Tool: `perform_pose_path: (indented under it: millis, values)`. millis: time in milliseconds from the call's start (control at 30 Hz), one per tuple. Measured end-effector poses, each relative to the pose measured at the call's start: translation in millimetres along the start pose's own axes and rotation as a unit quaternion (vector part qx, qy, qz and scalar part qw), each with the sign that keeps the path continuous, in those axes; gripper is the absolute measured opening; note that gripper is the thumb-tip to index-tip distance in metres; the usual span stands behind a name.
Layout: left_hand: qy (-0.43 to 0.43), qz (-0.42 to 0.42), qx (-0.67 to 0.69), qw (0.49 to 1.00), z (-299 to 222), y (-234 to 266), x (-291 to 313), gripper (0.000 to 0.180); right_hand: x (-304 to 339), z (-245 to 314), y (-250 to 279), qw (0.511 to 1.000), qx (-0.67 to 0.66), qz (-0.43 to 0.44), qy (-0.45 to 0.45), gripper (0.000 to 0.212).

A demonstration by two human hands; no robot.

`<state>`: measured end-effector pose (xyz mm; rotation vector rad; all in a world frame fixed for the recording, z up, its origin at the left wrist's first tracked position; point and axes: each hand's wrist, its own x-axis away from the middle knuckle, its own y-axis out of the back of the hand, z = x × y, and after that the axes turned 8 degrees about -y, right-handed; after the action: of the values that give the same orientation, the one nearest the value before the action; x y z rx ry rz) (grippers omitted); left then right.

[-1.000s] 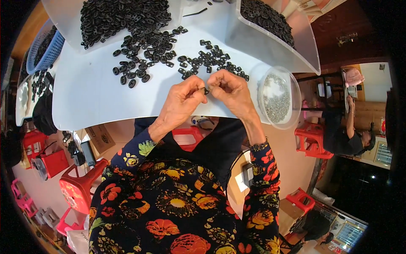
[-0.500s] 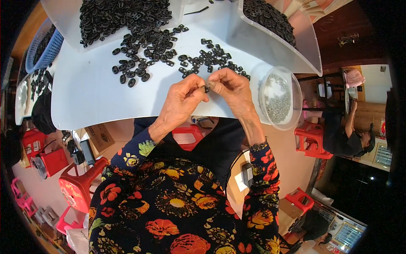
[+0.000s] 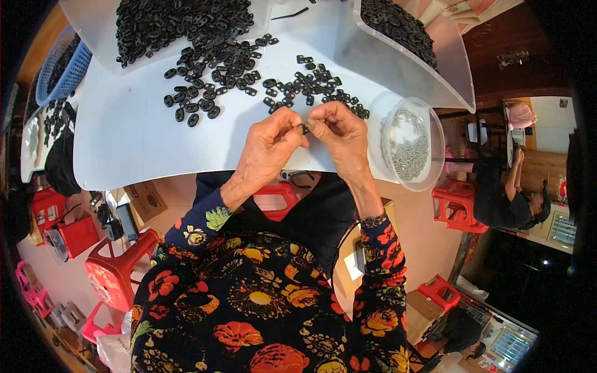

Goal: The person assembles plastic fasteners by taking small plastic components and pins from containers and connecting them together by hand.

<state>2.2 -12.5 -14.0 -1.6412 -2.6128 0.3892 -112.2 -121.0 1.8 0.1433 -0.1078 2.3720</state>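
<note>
Above the near edge of the white table [image 3: 137,143], my two hands meet fingertip to fingertip. My left hand [image 3: 269,142] pinches a small black plastic piece [image 3: 303,129], mostly hidden by the fingers. My right hand [image 3: 341,132] is closed against it, thumb and forefinger pressed together; whatever they hold is too small to make out. Just beyond the hands lie a group of black two-hole pieces [image 3: 317,79] and, to the left, a looser spread of black oval two-hole pieces [image 3: 211,81]. Right of my right hand stands a round clear tub [image 3: 439,146] with tiny silvery metal parts [image 3: 410,152].
A clear bin [image 3: 404,68] of black pieces stands at the far right, and a heap of black pieces [image 3: 180,25] fills another at the far left. A blue basket [image 3: 68,71] is at the left. Red stools [image 3: 115,273] stand on the floor. Another person [image 3: 510,199] sits at the right.
My hands stay nearly in place, fingertips still together, with a slight shift at the right fingers. My right forearm has drawn in a little. At the right, the other person's arms have moved.
</note>
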Motion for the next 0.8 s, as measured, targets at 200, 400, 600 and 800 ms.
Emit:
perform_pose_path:
  millis: [200, 400, 600, 800]
  values:
    - [-0.048, -0.014, -0.047, 0.998, 1, -5, 1, 0.002, 3, 0, -4, 1.000, 0.006, 0.007, 0.022, 0.007]
    - [-0.036, -0.019, 0.000, 0.999, 0, -6, 1, 0.002, -2, 0, 4, 0.999, 0.028, 0.030, -0.022, 0.005]
    - [-0.043, -0.018, -0.029, 0.998, 4, -4, 1, 0.002, 0, 6, -3, 0.997, 0.070, 0.023, -0.017, 0.007]
    - [-0.064, -0.020, -0.058, 0.996, 3, -6, 1, 0.002, 2, 9, -5, 0.993, 0.114, -0.020, 0.000, 0.011]
